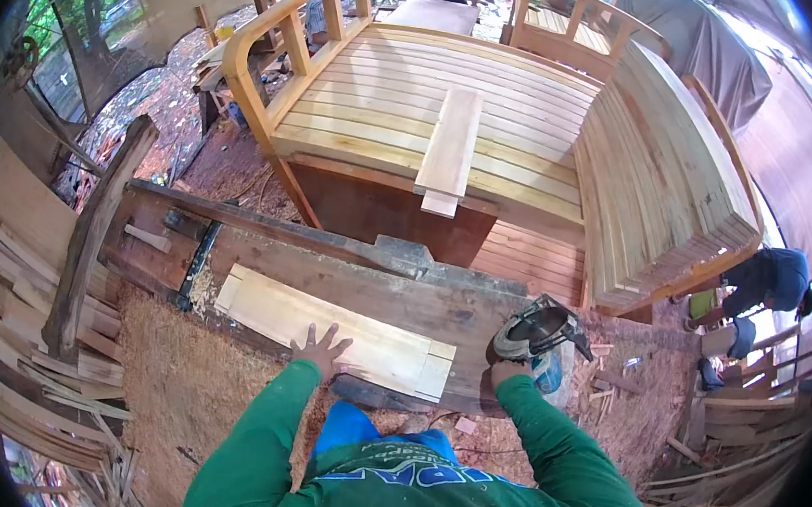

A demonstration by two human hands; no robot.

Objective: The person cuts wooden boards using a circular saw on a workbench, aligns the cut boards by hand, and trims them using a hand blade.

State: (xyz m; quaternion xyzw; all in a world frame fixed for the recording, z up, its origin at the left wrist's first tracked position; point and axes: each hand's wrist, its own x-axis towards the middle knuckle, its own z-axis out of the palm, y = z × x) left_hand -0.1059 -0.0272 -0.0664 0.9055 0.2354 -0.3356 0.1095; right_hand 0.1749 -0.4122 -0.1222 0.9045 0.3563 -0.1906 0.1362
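A pale wooden board (369, 342) lies on a dark, worn workbench (327, 277), with lines or joints near both of its ends. My left hand (321, 350) rests on the board's near edge, fingers spread. At the board's right, my right hand (510, 371) is closed at a power saw (539, 338) with a round guard and a blue body, which sits at the bench's right part. The part that my right hand grips is mostly hidden under it.
Beyond the bench stands a slatted wooden bed frame (419, 110) with a plank (451, 146) on it. Stacked boards (664, 170) lean at its right. People (771, 281) are at the right and the far back. A rough post (98, 236) rises at left.
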